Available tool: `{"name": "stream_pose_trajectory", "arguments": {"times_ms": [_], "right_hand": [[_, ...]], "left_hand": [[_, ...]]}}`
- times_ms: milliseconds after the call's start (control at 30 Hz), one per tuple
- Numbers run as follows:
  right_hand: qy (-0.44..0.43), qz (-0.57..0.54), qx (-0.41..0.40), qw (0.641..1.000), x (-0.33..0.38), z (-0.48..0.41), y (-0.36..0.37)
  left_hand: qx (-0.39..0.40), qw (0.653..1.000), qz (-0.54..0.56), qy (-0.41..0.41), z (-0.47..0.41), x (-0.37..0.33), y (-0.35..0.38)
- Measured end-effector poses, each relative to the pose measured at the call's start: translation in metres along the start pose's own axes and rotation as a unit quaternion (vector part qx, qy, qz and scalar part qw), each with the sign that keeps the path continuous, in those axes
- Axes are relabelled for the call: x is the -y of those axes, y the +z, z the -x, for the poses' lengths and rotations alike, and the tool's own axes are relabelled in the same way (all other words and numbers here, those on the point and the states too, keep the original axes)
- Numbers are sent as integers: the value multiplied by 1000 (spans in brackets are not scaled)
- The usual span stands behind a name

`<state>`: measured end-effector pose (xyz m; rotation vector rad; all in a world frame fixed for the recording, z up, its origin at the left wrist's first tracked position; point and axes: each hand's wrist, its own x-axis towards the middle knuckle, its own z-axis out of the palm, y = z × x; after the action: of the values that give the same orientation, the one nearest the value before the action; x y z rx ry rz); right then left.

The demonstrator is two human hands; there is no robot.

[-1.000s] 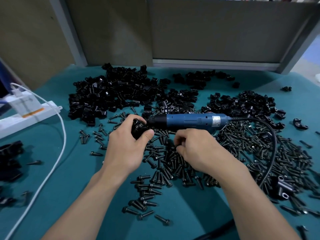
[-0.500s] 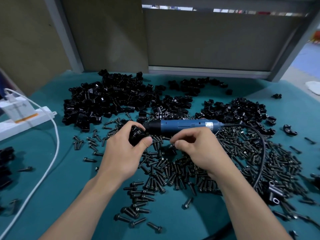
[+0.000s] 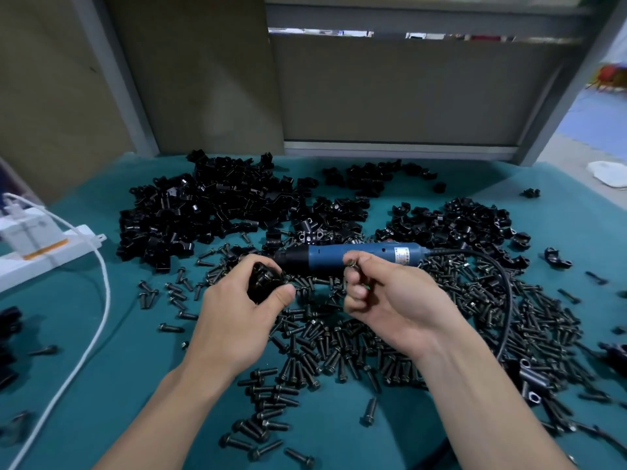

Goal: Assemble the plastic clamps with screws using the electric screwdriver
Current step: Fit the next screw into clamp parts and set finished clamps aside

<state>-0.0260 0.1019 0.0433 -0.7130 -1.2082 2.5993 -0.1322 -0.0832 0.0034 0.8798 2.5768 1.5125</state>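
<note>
Two bare hands work over a green table (image 3: 129,385). The left hand (image 3: 237,313) grips a black clamp (image 3: 264,281). The right hand (image 3: 390,300) pinches what looks like a screw (image 3: 352,264) at its fingertips, near the clamp but apart. The step seems to be seating that screw: next it must meet the clamp's hole, then the blue screwdriver (image 3: 322,257), lying just behind the hands, is needed. Loose screws (image 3: 339,347) and a clamp pile (image 3: 210,212) cover the cloth. A power strip (image 3: 51,247) sits left, and grey panels (image 3: 407,96) stand behind.
</note>
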Motion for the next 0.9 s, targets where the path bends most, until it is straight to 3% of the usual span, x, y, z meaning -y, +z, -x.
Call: {"name": "stream_pose_trajectory", "arguments": {"times_ms": [267, 467, 667, 900], "right_hand": [[2, -110, 22, 994, -3, -4, 1], [-37, -3, -22, 999, -14, -7, 2], [-33, 55, -10, 998, -13, -2, 5], [-20, 17, 48, 999, -18, -2, 10]], "left_hand": [[-5, 1000, -14, 3, -1, 3, 3], [-3, 1000, 1, 4, 2, 2, 3], [6, 1000, 30, -7, 4, -2, 0], [-10, 999, 41, -17, -1, -2, -1]]}}
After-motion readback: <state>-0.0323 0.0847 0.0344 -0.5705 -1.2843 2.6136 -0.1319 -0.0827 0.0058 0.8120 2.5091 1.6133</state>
